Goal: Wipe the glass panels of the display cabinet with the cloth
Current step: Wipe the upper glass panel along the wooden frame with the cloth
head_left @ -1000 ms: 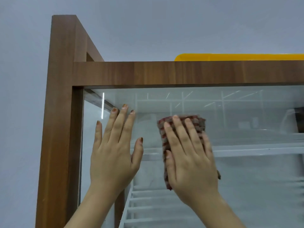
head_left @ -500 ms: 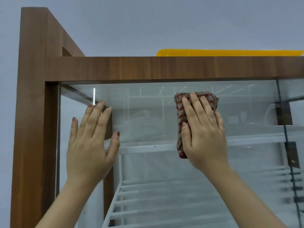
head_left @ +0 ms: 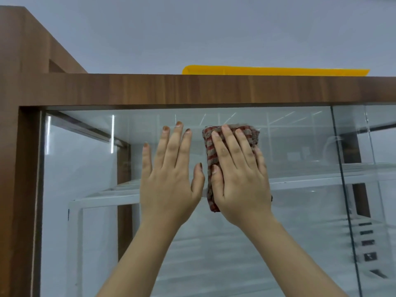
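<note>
The display cabinet has a dark wooden frame and a large front glass panel. My right hand lies flat with straight fingers on a folded red-and-grey checked cloth, pressing it against the upper part of the glass. My left hand is flat on the glass just to the left of the cloth, fingers straight and spread. The two hands almost touch at the thumbs. Most of the cloth is hidden under my right hand.
A vertical seam separates this panel from a second glass panel on the right. White shelves show behind the glass. A yellow flat object lies on the cabinet top. The wooden left post borders the glass.
My right hand and the cloth slid left and slightly down on the glass, back beside the left hand. The view has shifted left, showing more of the right panel seam.
</note>
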`<state>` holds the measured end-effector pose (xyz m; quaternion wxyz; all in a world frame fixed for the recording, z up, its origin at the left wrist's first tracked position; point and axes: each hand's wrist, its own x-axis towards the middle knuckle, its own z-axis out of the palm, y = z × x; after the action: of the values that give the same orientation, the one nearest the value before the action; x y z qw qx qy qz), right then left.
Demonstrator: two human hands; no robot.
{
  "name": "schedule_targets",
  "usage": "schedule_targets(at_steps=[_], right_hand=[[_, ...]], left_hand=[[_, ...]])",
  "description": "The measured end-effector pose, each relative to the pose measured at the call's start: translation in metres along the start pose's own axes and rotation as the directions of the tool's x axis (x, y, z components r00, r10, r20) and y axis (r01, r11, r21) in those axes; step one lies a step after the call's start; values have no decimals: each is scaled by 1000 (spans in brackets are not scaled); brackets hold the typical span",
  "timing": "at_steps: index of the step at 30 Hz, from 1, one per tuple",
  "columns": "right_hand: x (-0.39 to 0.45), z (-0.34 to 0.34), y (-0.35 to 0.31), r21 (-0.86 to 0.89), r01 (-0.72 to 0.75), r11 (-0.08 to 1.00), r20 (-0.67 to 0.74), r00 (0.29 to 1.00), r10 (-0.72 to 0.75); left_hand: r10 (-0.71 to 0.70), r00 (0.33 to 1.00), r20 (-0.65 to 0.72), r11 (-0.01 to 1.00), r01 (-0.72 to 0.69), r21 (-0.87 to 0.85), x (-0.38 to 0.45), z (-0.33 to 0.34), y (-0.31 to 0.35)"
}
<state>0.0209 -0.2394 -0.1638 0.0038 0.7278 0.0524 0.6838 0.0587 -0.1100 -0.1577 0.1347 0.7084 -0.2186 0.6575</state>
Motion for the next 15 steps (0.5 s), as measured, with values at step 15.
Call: schedule_targets(at_steps=[15], right_hand=[[-35,-14,56,-8,-131,991,-55,990,131]], left_hand=[[-6,1000,-28,1000,6,7,-2,0,1]])
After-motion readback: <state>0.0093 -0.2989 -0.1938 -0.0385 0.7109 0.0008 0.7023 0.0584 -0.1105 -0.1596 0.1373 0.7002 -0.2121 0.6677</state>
